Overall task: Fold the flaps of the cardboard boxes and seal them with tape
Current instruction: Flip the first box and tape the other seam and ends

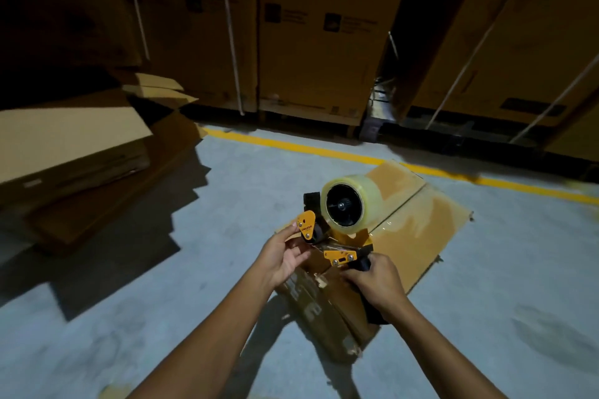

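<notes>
A brown cardboard box (pixel 418 230) lies on the grey floor, its top flaps closed and covered with shiny clear tape along the seam. Above its near end I hold a yellow and black tape dispenser (pixel 340 230) loaded with a roll of clear tape (pixel 353 204). My right hand (pixel 377 282) grips the dispenser's black handle. My left hand (pixel 285 256) touches the dispenser's front end by the yellow roller bracket, fingers pinching there, possibly on the tape's end.
Flattened and open cardboard boxes (pixel 74 146) are piled at the left. Tall strapped cartons (pixel 317 42) stand along the back behind a yellow floor line (pixel 291 146). Bare concrete floor (pixel 162 317) lies around the box.
</notes>
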Available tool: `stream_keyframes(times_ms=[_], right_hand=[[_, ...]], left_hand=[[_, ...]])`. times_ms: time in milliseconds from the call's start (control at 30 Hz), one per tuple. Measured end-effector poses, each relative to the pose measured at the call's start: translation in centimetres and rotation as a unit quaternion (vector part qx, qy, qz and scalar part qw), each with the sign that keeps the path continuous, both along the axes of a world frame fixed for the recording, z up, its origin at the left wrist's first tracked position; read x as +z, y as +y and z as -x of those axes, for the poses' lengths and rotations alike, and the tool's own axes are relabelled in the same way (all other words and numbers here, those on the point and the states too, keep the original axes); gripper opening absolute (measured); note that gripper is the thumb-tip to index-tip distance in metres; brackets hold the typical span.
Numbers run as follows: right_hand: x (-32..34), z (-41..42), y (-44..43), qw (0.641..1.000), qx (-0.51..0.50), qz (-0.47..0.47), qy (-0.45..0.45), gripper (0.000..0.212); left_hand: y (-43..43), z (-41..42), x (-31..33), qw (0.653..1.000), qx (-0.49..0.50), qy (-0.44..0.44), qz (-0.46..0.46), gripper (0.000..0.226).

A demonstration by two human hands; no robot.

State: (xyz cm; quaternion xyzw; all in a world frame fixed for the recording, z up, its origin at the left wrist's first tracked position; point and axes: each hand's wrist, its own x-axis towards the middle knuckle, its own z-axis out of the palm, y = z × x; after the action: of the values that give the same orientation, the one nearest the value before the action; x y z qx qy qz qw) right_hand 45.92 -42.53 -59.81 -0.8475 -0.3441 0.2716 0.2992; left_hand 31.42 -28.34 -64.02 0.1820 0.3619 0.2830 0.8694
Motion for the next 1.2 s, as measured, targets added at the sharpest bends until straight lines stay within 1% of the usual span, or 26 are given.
stream_keyframes(times_ms=[100,200,267,367,467,500,567,633,700,767,800,867,900,933,1000,1067,1200], right_hand=[[0.1,0.9,0.8,0.999,0.024,0.034,0.007,0.020],[-0.1,1.8,1.3,0.994,0.047,0.026,0.092,0.010],[-0.2,2.0,1.8,0.992,0.046,0.022,0.115,0.009],[-0.4,1.8,2.3,0.992,0.042,0.026,0.113,0.008],[-0.5,1.8,2.5,0.992,0.055,0.030,0.112,0.006],[-0.6,1.8,2.6,0.991,0.059,0.030,0.113,0.008],[-0.8,1.8,2.9,0.992,0.055,0.026,0.115,0.011],[-1.1,1.7,3.4,0.992,0.048,0.023,0.114,0.010],[-1.3,1.6,3.9,0.992,0.047,0.022,0.113,0.010],[-1.5,1.5,4.3,0.993,0.050,0.026,0.107,0.015],[-1.6,1.5,4.5,0.993,0.053,0.029,0.103,0.015],[-1.7,1.6,4.7,0.993,0.060,0.028,0.093,0.009],[-1.6,1.7,4.9,0.994,0.061,0.029,0.091,0.008],[-1.6,1.7,5.0,0.994,0.061,0.027,0.090,0.008],[-1.8,1.7,5.3,0.994,0.063,0.029,0.085,0.007],[-2.2,1.6,5.7,0.994,0.070,0.035,0.077,0.011],[-3.2,1.9,6.5,0.994,0.070,0.042,0.080,0.010]], left_hand=[[0.7,0.9,-0.7,1.000,0.003,-0.019,-0.007,0.024],[1.2,1.5,-0.9,0.999,-0.002,-0.042,-0.025,0.027],[1.6,1.8,-1.2,0.999,0.000,-0.032,-0.034,0.023],[2.4,2.1,-1.7,0.999,0.009,0.005,-0.054,0.018],[2.8,2.1,-2.0,0.996,0.004,0.048,-0.080,0.018],[2.9,2.1,-2.2,0.995,0.009,0.057,-0.077,0.018],[3.0,2.1,-2.5,0.997,0.030,0.050,-0.041,0.017],[3.2,2.2,-2.8,0.999,0.045,0.017,0.005,0.018],[3.7,2.3,-2.9,0.998,0.047,0.004,0.030,0.027],[4.4,2.2,-3.1,0.999,0.034,0.024,0.027,0.036],[4.6,2.1,-3.1,0.999,0.028,0.037,0.021,0.032],[5.2,1.7,-3.3,0.998,0.023,0.063,0.020,0.013],[5.7,1.5,-3.5,0.997,0.019,0.079,0.019,0.009],[6.1,1.6,-3.7,0.995,0.012,0.094,0.013,0.012],[7.2,1.8,-3.9,0.992,-0.011,0.122,-0.029,0.018],[8.2,2.1,-4.0,0.977,-0.054,0.174,-0.110,0.022],[9.8,2.6,-4.0,0.914,-0.116,0.273,-0.276,0.026]])
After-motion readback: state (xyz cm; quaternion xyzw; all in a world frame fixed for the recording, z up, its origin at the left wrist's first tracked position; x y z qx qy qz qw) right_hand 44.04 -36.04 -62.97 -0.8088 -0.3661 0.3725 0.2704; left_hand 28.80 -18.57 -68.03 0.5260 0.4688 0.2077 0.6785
